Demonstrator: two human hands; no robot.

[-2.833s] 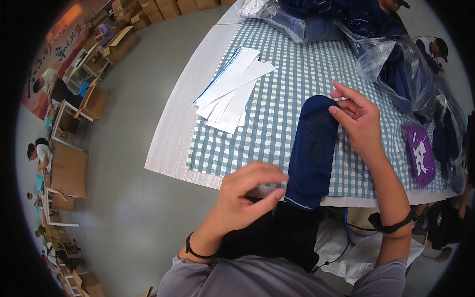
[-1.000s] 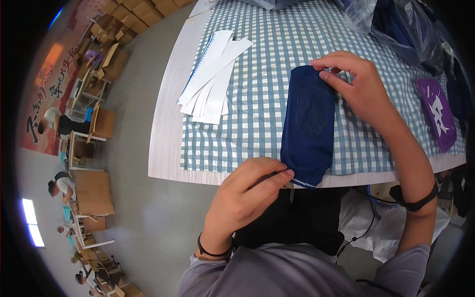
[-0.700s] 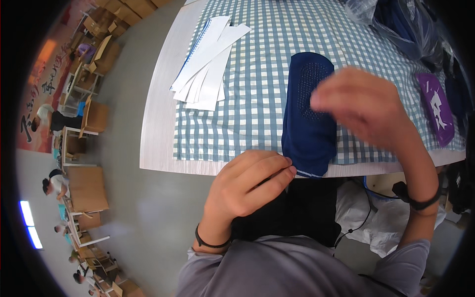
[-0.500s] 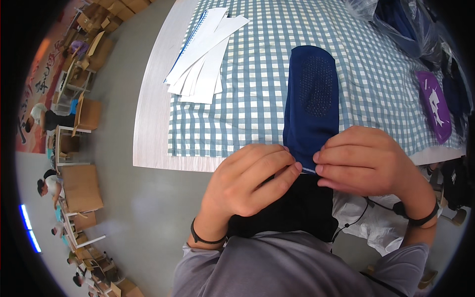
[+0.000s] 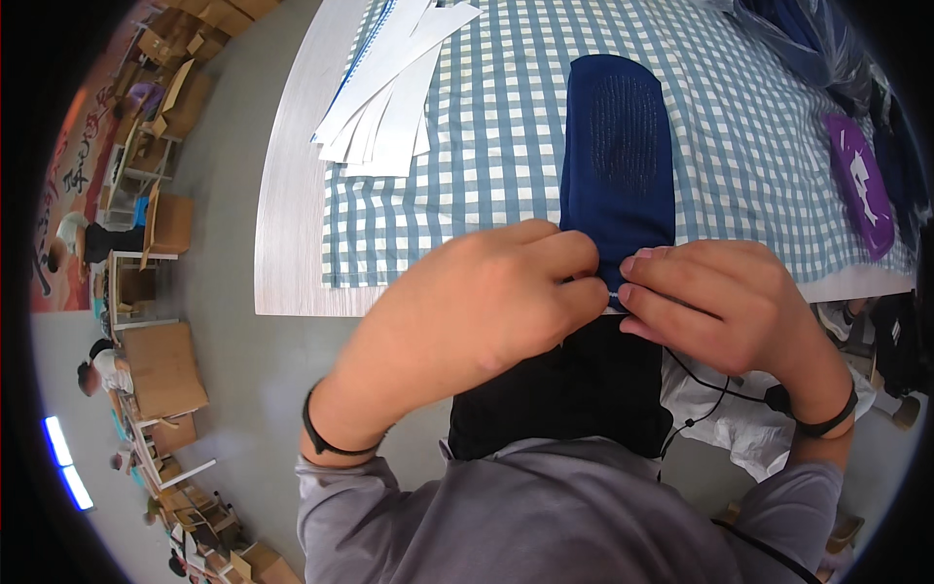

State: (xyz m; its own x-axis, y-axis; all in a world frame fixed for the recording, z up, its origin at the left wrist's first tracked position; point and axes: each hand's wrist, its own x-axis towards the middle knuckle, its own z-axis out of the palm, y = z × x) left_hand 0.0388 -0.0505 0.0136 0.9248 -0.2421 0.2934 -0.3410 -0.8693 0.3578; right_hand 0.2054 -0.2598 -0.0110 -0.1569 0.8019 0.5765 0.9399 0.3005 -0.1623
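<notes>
A navy blue sock (image 5: 617, 146) with rows of small grip dots on its sole lies flat on the checked cloth, toe end away from me. Its cuff end reaches the table's near edge. My left hand (image 5: 496, 292) is closed in a pinch on the left side of the cuff, its fingertips partly hidden behind the knuckles. On the right side, my right hand (image 5: 715, 302) pinches the same cuff between thumb and fingers. A short pale stitched line shows between the two hands.
White paper strips (image 5: 389, 112) lie fanned out at the far left of the blue-and-white checked cloth (image 5: 486, 165). A purple package (image 5: 860, 185) and a clear plastic bag (image 5: 827, 49) of dark items are at the right. Across the floor, people work among cardboard boxes (image 5: 161, 365).
My left hand has turned, its back now upward and the wrist swung out left, fingers curled tighter at the cuff. My right hand keeps its pinch. The view has shifted slightly.
</notes>
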